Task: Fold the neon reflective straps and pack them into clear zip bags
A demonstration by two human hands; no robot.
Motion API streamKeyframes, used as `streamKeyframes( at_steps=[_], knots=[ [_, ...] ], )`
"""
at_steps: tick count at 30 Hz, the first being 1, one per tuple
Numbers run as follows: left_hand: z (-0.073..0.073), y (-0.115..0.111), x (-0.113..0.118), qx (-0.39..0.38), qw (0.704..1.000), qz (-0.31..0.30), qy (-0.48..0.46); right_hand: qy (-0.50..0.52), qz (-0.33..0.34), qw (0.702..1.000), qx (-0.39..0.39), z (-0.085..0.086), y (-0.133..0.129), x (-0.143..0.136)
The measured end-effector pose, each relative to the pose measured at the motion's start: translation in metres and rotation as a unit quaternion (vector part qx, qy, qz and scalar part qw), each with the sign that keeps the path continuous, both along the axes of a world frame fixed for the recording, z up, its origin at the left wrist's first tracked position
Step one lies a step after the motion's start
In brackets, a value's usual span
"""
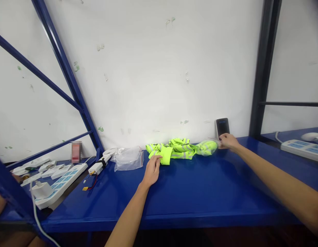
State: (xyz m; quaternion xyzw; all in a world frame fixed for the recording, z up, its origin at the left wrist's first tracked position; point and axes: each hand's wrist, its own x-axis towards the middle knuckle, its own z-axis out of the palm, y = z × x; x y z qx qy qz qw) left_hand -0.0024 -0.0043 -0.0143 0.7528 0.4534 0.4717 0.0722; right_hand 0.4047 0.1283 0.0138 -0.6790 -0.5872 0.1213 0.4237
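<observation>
A neon yellow-green reflective vest [180, 149] with grey bands lies bunched at the back of the blue shelf. My left hand [152, 169] is at its near left edge, fingertips closed on a folded flap of the fabric. The right end of the bundle sits inside a clear plastic bag [212, 145]. At that bag's right edge, my right hand [228, 141] pinches the film between thumb and fingers. Just behind those fingers a dark-screened phone-like device [222, 127] leans against the wall.
Another clear plastic bag [129, 159] lies left of the vest. Beside it are a white device with loose wires [97, 167] and a white power strip [62, 185]. A second power strip [304, 149] is at right. Blue posts [71, 80] frame the shelf; part of another person shows at far left.
</observation>
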Motion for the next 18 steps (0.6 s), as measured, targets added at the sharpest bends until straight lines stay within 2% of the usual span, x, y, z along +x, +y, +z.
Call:
streamKeyframes(
  at_steps=[3,5,8,10,14,16,18],
  knots=[
    [0.003,-0.001,0.001,0.023,1.000,-0.011,0.004,-0.009,-0.017,1.000,-0.012,0.004,0.007,-0.015],
    [0.005,-0.002,0.001,0.024,1.000,-0.014,0.008,-0.085,-0.003,0.996,0.003,0.004,0.001,-0.027],
    [0.006,-0.003,0.002,0.024,0.999,-0.019,0.016,-0.243,0.070,0.968,-0.004,0.000,-0.021,-0.050],
    [0.006,-0.004,0.003,0.025,0.999,-0.023,0.023,-0.301,0.066,0.951,-0.025,-0.003,-0.036,-0.065],
    [0.005,-0.004,0.004,0.031,0.999,-0.020,0.037,-0.331,0.088,0.937,-0.064,-0.009,-0.049,-0.080],
    [0.005,-0.005,0.004,0.041,0.998,-0.008,0.045,-0.324,0.090,0.939,-0.075,-0.010,-0.043,-0.081],
    [0.005,-0.007,0.005,0.054,0.997,0.014,0.058,-0.295,0.061,0.951,-0.075,-0.010,-0.034,-0.080]
  ],
)
